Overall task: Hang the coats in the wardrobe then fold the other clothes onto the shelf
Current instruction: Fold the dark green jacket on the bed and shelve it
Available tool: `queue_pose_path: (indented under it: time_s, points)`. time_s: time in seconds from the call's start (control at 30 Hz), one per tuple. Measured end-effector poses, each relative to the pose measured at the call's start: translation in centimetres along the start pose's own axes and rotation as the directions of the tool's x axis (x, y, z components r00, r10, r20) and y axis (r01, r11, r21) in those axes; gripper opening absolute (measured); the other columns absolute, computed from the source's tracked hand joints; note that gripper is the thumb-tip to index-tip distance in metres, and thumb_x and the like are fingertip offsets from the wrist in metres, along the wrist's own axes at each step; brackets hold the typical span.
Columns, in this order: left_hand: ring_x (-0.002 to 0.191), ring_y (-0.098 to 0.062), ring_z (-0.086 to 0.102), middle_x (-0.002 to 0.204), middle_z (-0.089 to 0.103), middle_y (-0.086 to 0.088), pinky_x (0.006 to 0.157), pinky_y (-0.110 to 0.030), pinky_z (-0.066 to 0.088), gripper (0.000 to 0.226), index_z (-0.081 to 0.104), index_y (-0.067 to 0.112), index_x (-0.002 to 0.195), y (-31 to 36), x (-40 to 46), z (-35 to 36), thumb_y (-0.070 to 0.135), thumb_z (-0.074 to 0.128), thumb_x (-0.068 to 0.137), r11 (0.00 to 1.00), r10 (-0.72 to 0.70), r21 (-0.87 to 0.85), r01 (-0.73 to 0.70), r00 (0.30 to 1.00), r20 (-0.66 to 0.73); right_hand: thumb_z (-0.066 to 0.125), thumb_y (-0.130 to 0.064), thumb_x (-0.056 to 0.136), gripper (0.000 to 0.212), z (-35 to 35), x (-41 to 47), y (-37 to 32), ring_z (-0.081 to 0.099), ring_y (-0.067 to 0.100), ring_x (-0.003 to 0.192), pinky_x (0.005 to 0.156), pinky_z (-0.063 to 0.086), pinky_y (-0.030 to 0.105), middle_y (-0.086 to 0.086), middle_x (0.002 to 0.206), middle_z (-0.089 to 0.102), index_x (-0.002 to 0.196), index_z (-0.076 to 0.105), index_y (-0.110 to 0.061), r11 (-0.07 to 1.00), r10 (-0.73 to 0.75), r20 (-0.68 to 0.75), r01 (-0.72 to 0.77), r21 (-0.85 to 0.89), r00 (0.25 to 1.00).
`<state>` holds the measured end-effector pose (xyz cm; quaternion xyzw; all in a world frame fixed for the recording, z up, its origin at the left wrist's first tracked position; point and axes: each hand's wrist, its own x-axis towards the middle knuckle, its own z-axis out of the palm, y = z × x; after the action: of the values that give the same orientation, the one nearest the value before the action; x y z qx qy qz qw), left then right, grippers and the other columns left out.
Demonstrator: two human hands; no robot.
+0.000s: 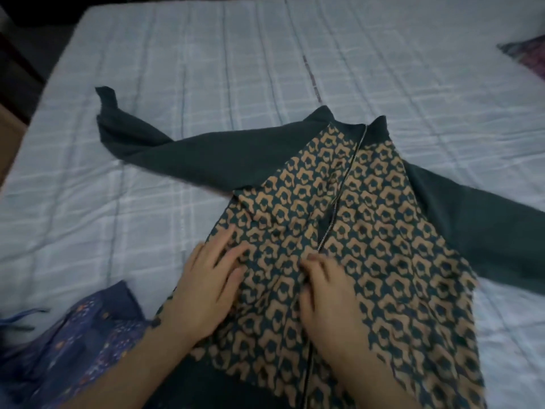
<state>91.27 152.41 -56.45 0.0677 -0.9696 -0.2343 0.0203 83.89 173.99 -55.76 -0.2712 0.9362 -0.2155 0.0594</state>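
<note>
A zip-up jacket (pixel 383 231) lies front-up on the bed, its body dark green with a tan pattern. Both plain dark green sleeves are spread out to the left and right. The zipper (pixel 342 190) runs down the middle and is closed. My left hand (pixel 206 284) rests flat on the jacket's left front panel with its fingers spread. My right hand (pixel 327 293) presses on the fabric just beside the zipper, fingers bent a little at the tips. Neither hand lifts anything.
The bed (pixel 206 69) is covered in a light blue checked sheet. A blue patterned garment (pixel 82 343) lies bunched at the lower left beside my left arm. Another dark patterned cloth (pixel 528 51) shows at the far right edge. Dark furniture stands at the left.
</note>
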Motion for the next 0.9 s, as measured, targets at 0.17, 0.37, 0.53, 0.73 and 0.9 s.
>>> queue_pose_path:
  time_s: [0.17,0.37,0.53,0.73,0.9]
  points:
    - [0.150,-0.010,0.000,0.161,0.002,0.020,0.116,-0.043,0.002,0.049,0.012,0.050,0.150,-5.1,-7.4,0.7,0.056,0.011,0.101,0.971,-0.012,0.235,-0.050,0.967,0.255,0.023,-0.066,0.093,0.070,3.1,-6.7,-0.4,0.017,0.013,0.145,0.114,0.009,0.045,-0.004,0.159,0.023,0.153,0.024,-0.029,0.975,0.032,0.346,0.047,-0.217,0.938]
    - [0.149,-0.009,-0.009,0.162,0.003,0.012,0.116,-0.043,-0.007,0.055,0.007,0.053,0.149,-7.2,-7.0,-0.3,0.066,0.003,0.096,0.935,-0.156,0.351,0.055,0.951,0.267,0.042,-0.081,0.070,0.092,4.0,-8.6,-2.0,0.046,0.028,0.133,0.103,0.021,0.065,0.009,0.147,0.046,0.142,0.048,-0.023,0.940,0.062,0.343,0.061,-0.335,0.937]
    - [0.143,-0.021,0.030,0.153,0.037,0.001,0.117,-0.043,0.015,0.049,0.048,0.028,0.138,-2.6,-5.1,-1.7,0.049,0.030,0.097,0.944,-0.045,0.331,0.004,0.992,0.115,0.038,-0.050,0.092,0.047,0.4,-3.6,-2.9,0.040,0.016,0.131,0.112,0.028,0.043,-0.006,0.143,0.041,0.133,0.049,-0.030,0.991,0.042,0.179,-0.018,-0.134,0.983]
    - [0.150,-0.019,-0.005,0.163,0.001,0.008,0.118,-0.044,-0.003,0.055,0.026,0.041,0.149,2.1,-1.2,2.0,0.052,0.037,0.096,0.928,0.214,0.255,-0.270,0.950,0.226,0.043,-0.015,0.096,0.044,-1.7,11.0,3.6,0.033,0.030,0.136,0.111,0.033,0.043,0.014,0.149,0.033,0.140,0.040,-0.010,0.960,0.279,-0.145,-0.275,0.043,0.949]
    - [0.149,-0.032,-0.008,0.163,-0.005,0.010,0.112,-0.062,-0.006,0.063,0.012,0.047,0.151,4.4,0.9,7.5,0.069,0.023,0.092,0.967,0.103,0.199,-0.158,0.960,0.262,0.023,-0.055,0.097,0.064,-0.4,20.2,8.9,0.007,0.028,0.148,0.120,0.004,0.051,0.008,0.161,0.007,0.153,0.012,-0.027,0.921,0.342,0.144,-0.301,-0.245,0.929]
